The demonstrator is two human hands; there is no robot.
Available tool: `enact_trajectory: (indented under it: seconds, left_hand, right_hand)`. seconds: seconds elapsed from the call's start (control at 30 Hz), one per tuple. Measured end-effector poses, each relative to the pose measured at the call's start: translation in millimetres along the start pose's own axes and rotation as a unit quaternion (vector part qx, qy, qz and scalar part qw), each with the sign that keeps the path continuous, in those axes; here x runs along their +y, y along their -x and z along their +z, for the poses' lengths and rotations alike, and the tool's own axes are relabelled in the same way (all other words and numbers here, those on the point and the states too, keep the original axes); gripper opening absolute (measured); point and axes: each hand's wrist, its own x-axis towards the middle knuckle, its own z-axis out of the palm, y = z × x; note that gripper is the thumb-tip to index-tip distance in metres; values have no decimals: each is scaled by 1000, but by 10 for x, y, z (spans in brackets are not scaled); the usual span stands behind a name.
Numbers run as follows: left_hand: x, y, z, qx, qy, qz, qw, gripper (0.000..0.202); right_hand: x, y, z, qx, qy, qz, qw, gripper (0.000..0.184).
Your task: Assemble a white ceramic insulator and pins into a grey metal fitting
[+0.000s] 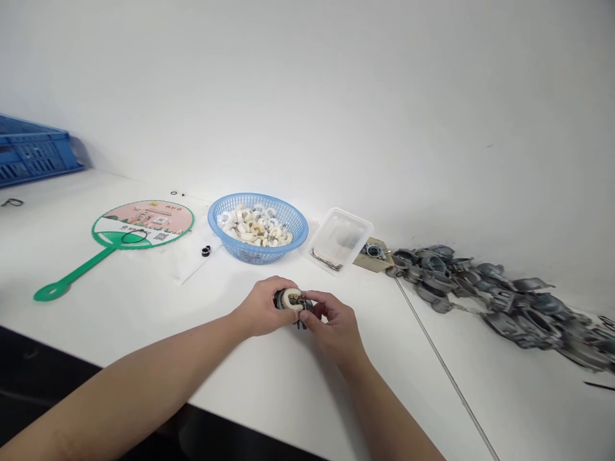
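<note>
The left hand [262, 306] and right hand [331, 325] are together, both clamped on a small metal assembly [291, 314] capped by a cream ring, the right fingertips working at its near side. It sits in front of a blue plastic basket [258, 250] of cream rings [254, 225]; right of the basket lie a clear plastic tub [340, 240] and grey die-cast housings [471, 288]; left, a green paper fan [143, 224]

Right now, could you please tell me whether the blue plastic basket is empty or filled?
Not empty: white and cream rings lie heaped across the middle of the blue plastic basket, below its rim.
</note>
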Motion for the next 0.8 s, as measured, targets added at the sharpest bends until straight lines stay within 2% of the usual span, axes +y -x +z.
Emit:
enact_trajectory:
  seconds: [0.17, 0.4, 0.67, 0.8]
  left_hand:
    - [-14, 21, 17, -3, 70, -29, 997, 32]
    - [-23, 14, 42, -18, 171, -96, 980, 38]
    - [-79, -15, 77, -9, 211, -84, 974, 36]
    - [-80, -6, 87, -10, 170, -65, 983, 40]
  right_hand:
    - [13, 3, -25, -26, -37, -15, 999, 31]
    - [18, 11, -46, -33, -57, 8, 998, 31]
    - [86, -29, 0, -17, -73, 40, 996, 34]
    - [79, -27, 10, -15, -83, 41, 996, 37]
